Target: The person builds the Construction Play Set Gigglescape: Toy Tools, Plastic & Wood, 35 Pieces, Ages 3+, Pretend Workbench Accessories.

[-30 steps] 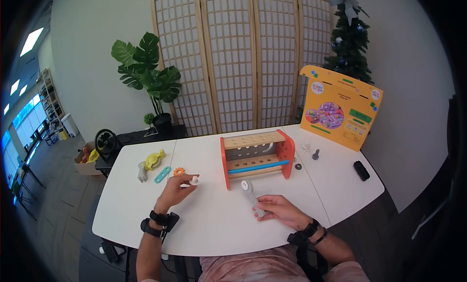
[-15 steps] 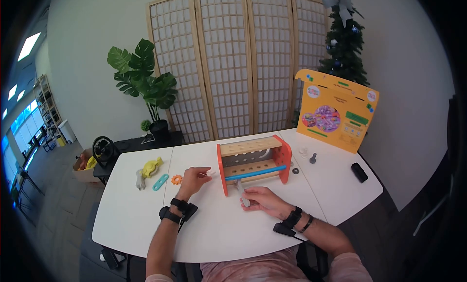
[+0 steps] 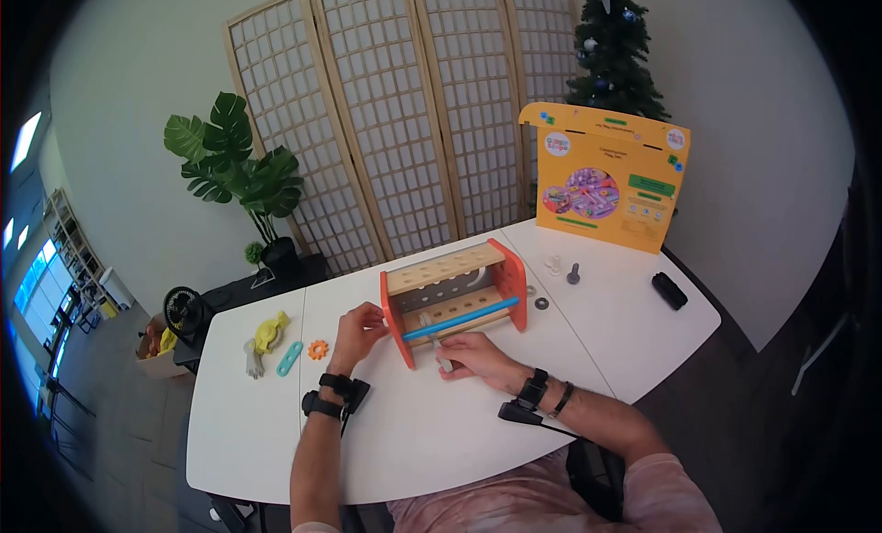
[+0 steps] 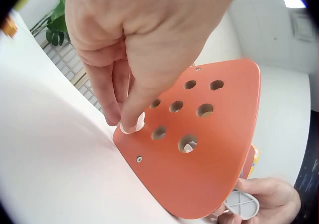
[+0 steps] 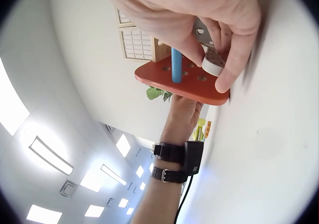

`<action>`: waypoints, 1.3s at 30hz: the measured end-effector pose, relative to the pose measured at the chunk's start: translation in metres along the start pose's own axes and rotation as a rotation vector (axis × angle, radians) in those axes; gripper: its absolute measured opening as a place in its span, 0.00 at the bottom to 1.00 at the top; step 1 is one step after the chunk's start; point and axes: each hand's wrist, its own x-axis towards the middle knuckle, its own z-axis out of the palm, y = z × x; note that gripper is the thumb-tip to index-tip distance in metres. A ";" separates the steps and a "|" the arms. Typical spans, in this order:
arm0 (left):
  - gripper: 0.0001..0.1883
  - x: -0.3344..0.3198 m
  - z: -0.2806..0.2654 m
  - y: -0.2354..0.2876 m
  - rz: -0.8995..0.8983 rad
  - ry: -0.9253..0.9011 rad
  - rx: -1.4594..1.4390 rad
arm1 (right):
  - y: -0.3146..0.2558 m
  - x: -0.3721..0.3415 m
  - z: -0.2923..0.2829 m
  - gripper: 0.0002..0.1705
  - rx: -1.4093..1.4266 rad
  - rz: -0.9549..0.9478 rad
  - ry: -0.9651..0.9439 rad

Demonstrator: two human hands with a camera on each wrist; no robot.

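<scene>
- Left wrist view: left hand point(image 4: 144, 49) has a small white piece point(image 4: 139, 124) pinched between thumb and fingers, right at a low corner of the red side panel point(image 4: 219, 144).
- Looks like plastic to me, so probably light, stiff, kinda slick. I'd pinch the outer end, fingertips only.
- Right hand point(image 3: 485, 360) is gripping the grey tool point(image 4: 243, 205) by its handle end; the far end sits inside the toy frame, past the blue bar point(image 3: 464, 319).
- Tool seems rigid and light too; those ribs should help grip.
- Frame stands on the bench point(image 3: 248, 441), likely sturdy, heaviest thing here.
</scene>
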 end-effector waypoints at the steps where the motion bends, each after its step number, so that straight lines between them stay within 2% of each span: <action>1: 0.12 0.001 -0.001 -0.002 0.015 -0.007 -0.045 | -0.001 0.002 0.002 0.16 0.002 -0.003 0.000; 4: 0.10 0.001 0.004 -0.006 -0.005 0.002 -0.091 | -0.004 0.008 0.006 0.16 -0.013 0.001 0.025; 9: 0.08 0.000 0.010 -0.012 -0.004 0.008 -0.156 | 0.001 0.027 0.011 0.23 -0.019 -0.063 0.062; 15: 0.08 -0.002 0.012 0.000 -0.002 0.002 -0.126 | -0.002 0.034 0.021 0.21 -0.066 -0.144 0.082; 25: 0.10 -0.002 0.016 -0.016 0.008 -0.014 -0.194 | -0.003 0.031 0.030 0.20 -0.083 -0.169 0.084; 34: 0.09 -0.004 0.013 -0.015 -0.036 -0.022 -0.179 | 0.002 0.035 0.028 0.22 -0.046 -0.197 -0.022; 39: 0.09 -0.005 0.011 -0.011 -0.041 -0.017 -0.199 | -0.001 0.031 0.027 0.19 -0.033 -0.179 -0.069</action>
